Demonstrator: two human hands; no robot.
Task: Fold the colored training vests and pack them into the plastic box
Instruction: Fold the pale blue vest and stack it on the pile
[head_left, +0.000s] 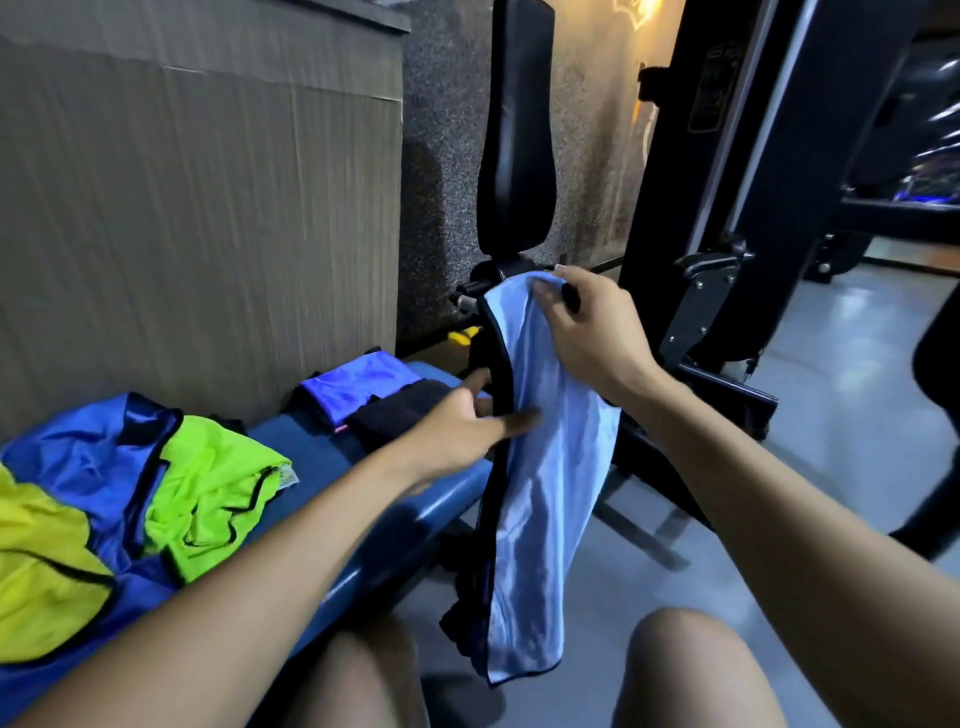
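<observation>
A light blue vest (540, 499) with black trim hangs down in front of me, above the floor. My right hand (587, 332) pinches its top edge. My left hand (467, 426) reaches toward the hanging cloth at mid height, fingers spread and touching its left edge. On the blue bench (322, 462) to my left lies a loose pile: a royal blue vest (88, 457), a lime green vest (208, 488) and a yellow vest (36, 571). Farther along the bench sit a folded blue vest (358, 384) and a folded black one (400, 415). No plastic box is in view.
A corrugated cardboard sheet (197, 208) stands against the wall behind the bench. A black upright bench pad (517, 130) and black gym machine frame (727, 234) stand ahead and to the right. Grey floor (831, 415) spreads on the right. My knees show at the bottom.
</observation>
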